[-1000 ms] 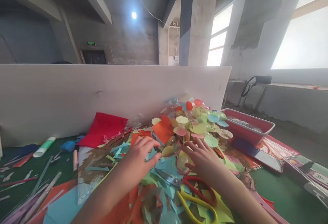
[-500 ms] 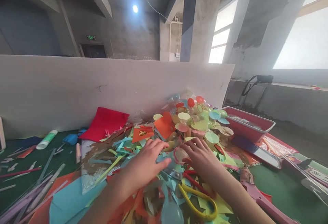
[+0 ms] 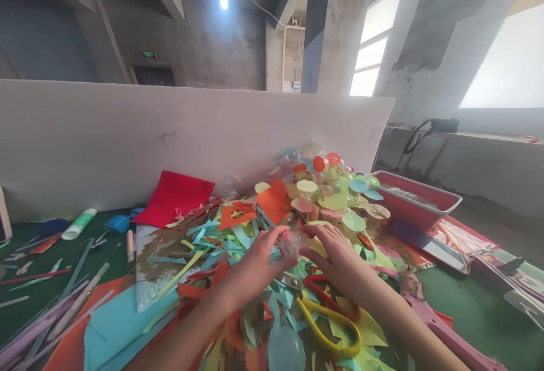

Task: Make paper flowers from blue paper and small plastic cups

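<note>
Between my hands is a small clear, rounded plastic piece with a pink edge (image 3: 293, 244), perhaps a cup or bottle part. My left hand (image 3: 267, 253) has its thumb and fingers closed around its left side. My right hand (image 3: 334, 246) grips it from the right, fingers curled over. Just below lie scissors with yellow and red handles (image 3: 329, 328), their blades partly hidden under paper scraps. Behind my hands rises a heap of clear plastic pieces topped with coloured paper discs (image 3: 334, 201).
Cut paper scraps (image 3: 212, 241) cover the middle of the table. A red sheet (image 3: 172, 198) and a glue stick (image 3: 80, 224) lie left. To the right are a red bin (image 3: 419, 207) and a pink-handled tool (image 3: 442, 325). A white board (image 3: 127, 139) stands behind.
My hands have closed on the clear plastic piece with the pink edge and lifted it slightly. Before, my left hand was spread apart from it. The view has tilted a little downward.
</note>
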The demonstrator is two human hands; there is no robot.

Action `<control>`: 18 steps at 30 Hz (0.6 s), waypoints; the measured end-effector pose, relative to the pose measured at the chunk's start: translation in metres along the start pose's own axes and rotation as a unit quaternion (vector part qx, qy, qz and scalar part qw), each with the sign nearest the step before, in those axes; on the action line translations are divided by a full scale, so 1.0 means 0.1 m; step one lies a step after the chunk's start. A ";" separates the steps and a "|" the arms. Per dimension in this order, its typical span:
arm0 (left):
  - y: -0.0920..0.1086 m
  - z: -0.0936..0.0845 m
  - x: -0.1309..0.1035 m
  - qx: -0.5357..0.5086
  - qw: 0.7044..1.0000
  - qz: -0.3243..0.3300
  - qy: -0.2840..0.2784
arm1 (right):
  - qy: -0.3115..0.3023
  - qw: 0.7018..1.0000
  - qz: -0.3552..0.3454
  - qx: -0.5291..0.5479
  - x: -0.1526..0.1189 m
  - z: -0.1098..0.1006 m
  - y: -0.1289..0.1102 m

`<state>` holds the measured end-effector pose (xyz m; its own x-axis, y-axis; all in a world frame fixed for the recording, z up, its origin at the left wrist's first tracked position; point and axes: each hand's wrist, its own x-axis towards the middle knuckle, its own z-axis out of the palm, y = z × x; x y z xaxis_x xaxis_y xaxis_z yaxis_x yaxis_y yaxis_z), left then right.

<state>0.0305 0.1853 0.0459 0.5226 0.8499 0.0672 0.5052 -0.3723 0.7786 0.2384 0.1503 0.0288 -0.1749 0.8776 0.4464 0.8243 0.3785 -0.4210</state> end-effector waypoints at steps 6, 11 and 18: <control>-0.03 -0.02 0.09 -0.012 1.000 0.007 0.004 | 0.005 1.000 -0.011 -0.010 0.03 -0.05 -0.01; -0.03 -0.06 0.12 -0.019 1.000 0.010 -0.002 | 0.004 0.994 -0.076 -0.079 0.04 -0.07 -0.02; -0.09 -0.19 0.14 0.031 0.999 0.018 0.005 | 0.035 0.996 -0.054 -0.058 0.05 -0.21 0.07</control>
<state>0.0205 0.2076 0.0521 0.5339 0.8395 0.1006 0.5286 -0.4243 0.7352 0.2543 0.1513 0.0450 -0.2311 0.8099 0.5391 0.8605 0.4287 -0.2751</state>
